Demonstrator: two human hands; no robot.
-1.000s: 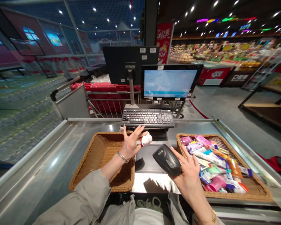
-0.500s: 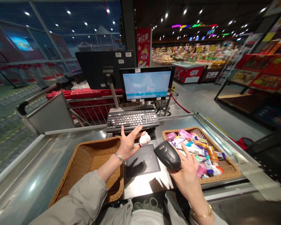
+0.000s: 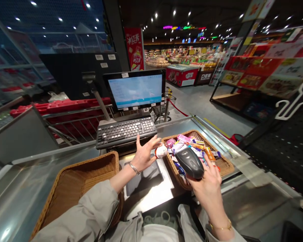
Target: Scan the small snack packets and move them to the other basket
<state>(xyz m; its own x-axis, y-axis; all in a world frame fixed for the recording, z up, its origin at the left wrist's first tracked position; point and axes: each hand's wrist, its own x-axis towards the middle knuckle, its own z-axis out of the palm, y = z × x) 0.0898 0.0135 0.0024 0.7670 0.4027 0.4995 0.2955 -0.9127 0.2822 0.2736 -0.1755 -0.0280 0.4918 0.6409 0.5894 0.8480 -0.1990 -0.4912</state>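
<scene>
The left hand [image 3: 144,155] holds a small white and red rounded item [image 3: 161,151] pinched between the thumb and the tips of the first fingers, with the other fingers spread open and pointing up. The right hand [image 3: 209,181] is closed around the handle of a black barcode scanner [image 3: 189,162], so both hands are occupied and they stay apart from each other. The item lies just to the left of the scanner head, a little higher, above the gap between the dark scan plate [image 3: 145,177] on the table [image 3: 27,188] and the full wicker basket [image 3: 224,163] of coloured packets. The long axis of the scanner runs from the right palm up and to the left, so its front end looks toward the item; the two are near but not touching. The left hand is the nearer one to the empty wicker basket [image 3: 73,181], which stands on its left side. Behind the hands are the keyboard [image 3: 125,131] and the lit screen [image 3: 135,90].
</scene>
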